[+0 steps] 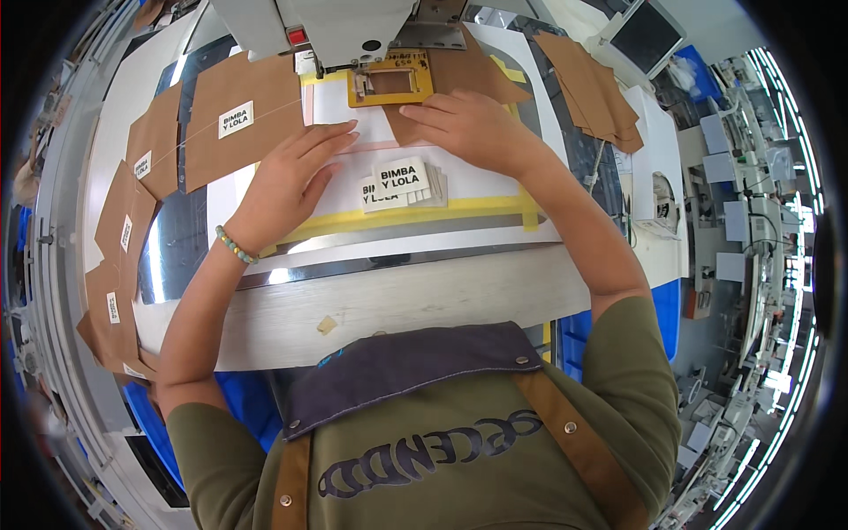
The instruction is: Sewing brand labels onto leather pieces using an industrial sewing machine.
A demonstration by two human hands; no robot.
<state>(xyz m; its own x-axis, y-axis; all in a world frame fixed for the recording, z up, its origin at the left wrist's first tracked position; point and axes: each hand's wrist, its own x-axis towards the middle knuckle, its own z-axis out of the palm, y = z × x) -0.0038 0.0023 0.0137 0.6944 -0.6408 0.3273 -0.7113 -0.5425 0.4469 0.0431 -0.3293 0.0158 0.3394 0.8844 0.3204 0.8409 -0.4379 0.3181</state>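
Note:
My left hand (299, 172) rests over the white work sheet, left of the yellow frame, fingers stretched out and nothing visible in them. My right hand (477, 131) lies flat with fingers extended on a brown fabric piece (464, 75), just below the right corner of the yellow rectangular clamp frame (389, 100). That frame sits under the head of a sewing machine (349, 31), and brown fabric shows through its opening. Between my forearms is a small fanned stack of white labels with dark print (406, 181). The underside of my right fingers is hidden.
To the left, a chain of brown pieces with white labels (208, 155) trails over the table edge, joined by thread. Plain brown pieces (587, 93) are stacked at right, near a monitor (647, 35). Yellow tape (371, 219) borders the sheet. A small scrap (328, 325) lies in front.

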